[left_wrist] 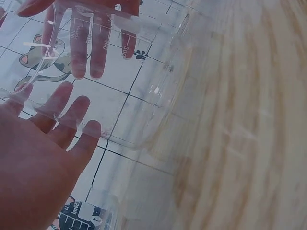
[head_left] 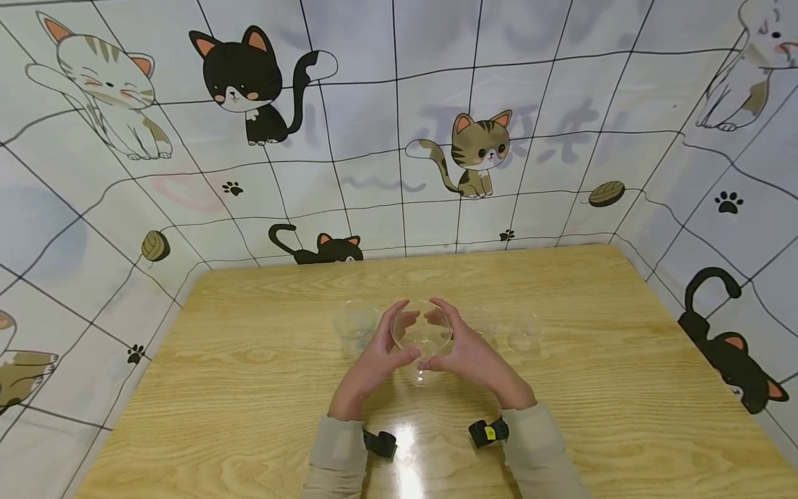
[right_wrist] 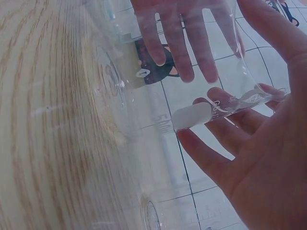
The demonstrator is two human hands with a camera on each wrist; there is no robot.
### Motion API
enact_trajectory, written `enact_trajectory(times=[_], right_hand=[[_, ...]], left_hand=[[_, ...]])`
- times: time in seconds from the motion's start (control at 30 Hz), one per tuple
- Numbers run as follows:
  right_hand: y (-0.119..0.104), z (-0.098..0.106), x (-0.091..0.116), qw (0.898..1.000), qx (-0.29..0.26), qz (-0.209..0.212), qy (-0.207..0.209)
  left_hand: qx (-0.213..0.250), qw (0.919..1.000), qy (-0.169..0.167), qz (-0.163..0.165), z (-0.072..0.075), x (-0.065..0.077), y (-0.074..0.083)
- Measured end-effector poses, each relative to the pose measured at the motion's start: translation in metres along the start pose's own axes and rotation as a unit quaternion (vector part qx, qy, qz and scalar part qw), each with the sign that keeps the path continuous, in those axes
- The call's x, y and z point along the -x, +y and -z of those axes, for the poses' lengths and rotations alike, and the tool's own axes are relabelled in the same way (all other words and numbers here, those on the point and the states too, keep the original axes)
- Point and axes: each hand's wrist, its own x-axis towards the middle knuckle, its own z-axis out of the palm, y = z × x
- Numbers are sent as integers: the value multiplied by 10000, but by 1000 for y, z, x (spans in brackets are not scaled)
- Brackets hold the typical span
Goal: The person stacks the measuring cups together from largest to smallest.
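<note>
A large clear glass beaker (head_left: 422, 343) with printed markings stands upright at the middle of the table, between both hands. My left hand (head_left: 379, 352) curves round its left side, thumb toward the front and fingers along the far side. From the right, my right hand (head_left: 472, 353) grips it the same way. In the left wrist view the palm of the left hand (left_wrist: 38, 163) shows, with the other hand's fingers (left_wrist: 99, 52) seen through the glass. A white label patch shows on the beaker (right_wrist: 192, 116) by the right hand (right_wrist: 264, 148).
Another clear beaker (head_left: 355, 320) stands just left of the hands. Two smaller clear vessels, one nearer (head_left: 485, 322) and one farther (head_left: 525, 336), are to the right. The wood-grain table (head_left: 262, 388) meets cat-patterned wall sheets (head_left: 368, 132) at the back and sides.
</note>
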Motion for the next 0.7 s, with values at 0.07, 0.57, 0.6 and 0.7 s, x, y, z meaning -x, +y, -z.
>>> enact_trajectory(times=[0.07, 0.57, 0.6, 0.7], right_hand=[[0, 0, 0, 10000, 37, -12, -33], [-13, 5, 5, 9986, 302, 194, -390], [-8, 5, 4, 9987, 283, 202, -384], [-8, 4, 5, 9989, 186, 176, -396]], left_hand=[[-9, 10000, 16, 52, 0, 1, 0], [135, 9998, -135, -103, 9, 2, -1], [139, 9997, -141, -112, 9, 2, -1], [160, 9997, -143, -134, 9, 3, -1]])
